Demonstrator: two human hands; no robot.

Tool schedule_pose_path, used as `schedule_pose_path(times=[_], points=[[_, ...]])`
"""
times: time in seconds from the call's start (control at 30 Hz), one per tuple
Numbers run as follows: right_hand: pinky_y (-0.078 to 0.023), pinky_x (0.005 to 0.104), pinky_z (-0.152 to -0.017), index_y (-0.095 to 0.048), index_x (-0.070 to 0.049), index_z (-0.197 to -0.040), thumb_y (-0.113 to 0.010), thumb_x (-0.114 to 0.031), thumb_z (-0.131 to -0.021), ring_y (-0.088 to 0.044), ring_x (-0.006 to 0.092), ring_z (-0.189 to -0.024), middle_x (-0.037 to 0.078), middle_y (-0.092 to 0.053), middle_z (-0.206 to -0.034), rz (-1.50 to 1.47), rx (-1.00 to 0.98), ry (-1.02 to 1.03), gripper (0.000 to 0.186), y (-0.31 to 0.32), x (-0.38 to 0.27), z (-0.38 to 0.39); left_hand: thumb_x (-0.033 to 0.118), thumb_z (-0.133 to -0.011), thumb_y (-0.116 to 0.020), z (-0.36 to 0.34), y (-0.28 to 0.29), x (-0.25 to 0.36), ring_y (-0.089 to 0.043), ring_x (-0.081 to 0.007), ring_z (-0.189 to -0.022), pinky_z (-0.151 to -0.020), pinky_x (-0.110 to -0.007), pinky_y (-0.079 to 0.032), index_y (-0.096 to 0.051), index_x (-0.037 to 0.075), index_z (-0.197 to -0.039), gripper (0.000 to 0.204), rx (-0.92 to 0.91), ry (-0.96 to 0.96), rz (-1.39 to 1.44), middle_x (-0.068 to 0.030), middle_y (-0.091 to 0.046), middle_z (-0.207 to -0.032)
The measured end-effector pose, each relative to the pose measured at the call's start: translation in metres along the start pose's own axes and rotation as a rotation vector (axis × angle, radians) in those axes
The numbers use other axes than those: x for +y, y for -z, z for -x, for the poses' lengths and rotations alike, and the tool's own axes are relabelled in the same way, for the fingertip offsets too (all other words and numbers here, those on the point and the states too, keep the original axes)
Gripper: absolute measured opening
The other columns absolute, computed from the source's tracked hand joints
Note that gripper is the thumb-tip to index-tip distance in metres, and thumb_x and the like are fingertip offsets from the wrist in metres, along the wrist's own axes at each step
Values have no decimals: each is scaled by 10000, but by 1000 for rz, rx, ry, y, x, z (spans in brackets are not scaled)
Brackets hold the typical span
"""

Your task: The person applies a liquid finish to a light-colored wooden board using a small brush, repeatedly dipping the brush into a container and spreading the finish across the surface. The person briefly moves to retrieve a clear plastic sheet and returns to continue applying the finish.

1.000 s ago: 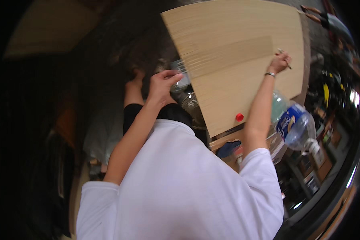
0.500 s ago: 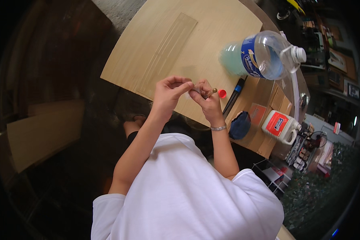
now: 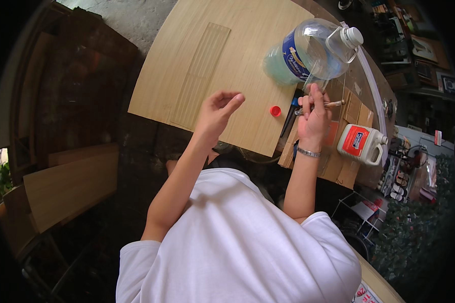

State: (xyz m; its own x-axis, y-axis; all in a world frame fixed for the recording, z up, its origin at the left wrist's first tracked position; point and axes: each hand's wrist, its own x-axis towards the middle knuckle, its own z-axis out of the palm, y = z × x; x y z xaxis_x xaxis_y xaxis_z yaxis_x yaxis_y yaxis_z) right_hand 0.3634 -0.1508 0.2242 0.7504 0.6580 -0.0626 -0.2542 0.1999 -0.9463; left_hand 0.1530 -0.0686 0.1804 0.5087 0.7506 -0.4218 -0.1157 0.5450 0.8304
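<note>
My left hand [image 3: 219, 112] hovers over the near part of a pale wooden board [image 3: 162, 76]. Its thumb and fingertips come together in a pinch; what they hold, if anything, is too small to make out. My right hand [image 3: 314, 118], with a metal watch band at the wrist, is raised off to the right. Its fingers close round a slender rod-like tool [image 3: 335, 103] with a brownish, metallic end. Between the hands a small red cap [image 3: 275, 111] lies on the board. Beside the right hand rests a black cylinder with a blue band [image 3: 288, 120], partly hidden.
A large clear jug with a blue label [image 3: 296, 58] and greenish liquid stands beyond my right hand. A white jug with a red label [image 3: 358, 143] sits at the right by brown cardboard [image 3: 346, 169]. A flat, transparent strip [image 3: 207, 55] lies on the board.
My hands were together over the board and have parted. The right hand has swung right with the rod-like tool; the left keeps its pinch. The view has shifted slightly.
</note>
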Motion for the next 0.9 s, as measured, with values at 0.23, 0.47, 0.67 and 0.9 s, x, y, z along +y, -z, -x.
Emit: schedule_pose_path(times=[0.23, 0.47, 0.67, 0.9], points=[[-384, 243, -585, -657, -22, -926, -698, -174, -926, -330, 42, -455, -47, -474, -644, -41, 79, -28, 157, -12, -15, -32, 271, -943, -709, 24, 45, -51, -638, -152, -1066, -1008, -301, -436, -664, -17, -1107, 334, 100, 125, -50, -92, -714, -1061], [-392, 255, -573, -650, 5, -1002, -677, -306, -961, -325, 47, -451, -28, -466, -641, -129, -50, -28, 316, -22, -14, -45, 253, -945, -706, 34, 69, -80, -637, -141, -1023, -963, -283, -453, -668, -10, -1103, 310, 159, 122, -8, -75, -714, -1045], [-465, 244, -598, -672, -6, -989, -646, -207, -986, -550, 62, -662, -25, -603, -788, 570, -139, 97, 202, -36, 77, 20, 298, -952, -688, 54, 119, -129, -618, -126, -1005, -820, -273, -449, -660, 78, -1148, 296, 585, 212, 89, -27, -700, -1084], [-527, 448, -697, -699, -58, -918, -564, -409, -960, -677, 380, -794, 191, -681, -795, 1258, -416, 285, 379, -120, 236, -158, 274, -945, -695, 65, 145, -179, -656, -115, -938, -713, -239, -460, -637, 92, -1214, 330, 845, 305, 214, -12, -681, -1110]])
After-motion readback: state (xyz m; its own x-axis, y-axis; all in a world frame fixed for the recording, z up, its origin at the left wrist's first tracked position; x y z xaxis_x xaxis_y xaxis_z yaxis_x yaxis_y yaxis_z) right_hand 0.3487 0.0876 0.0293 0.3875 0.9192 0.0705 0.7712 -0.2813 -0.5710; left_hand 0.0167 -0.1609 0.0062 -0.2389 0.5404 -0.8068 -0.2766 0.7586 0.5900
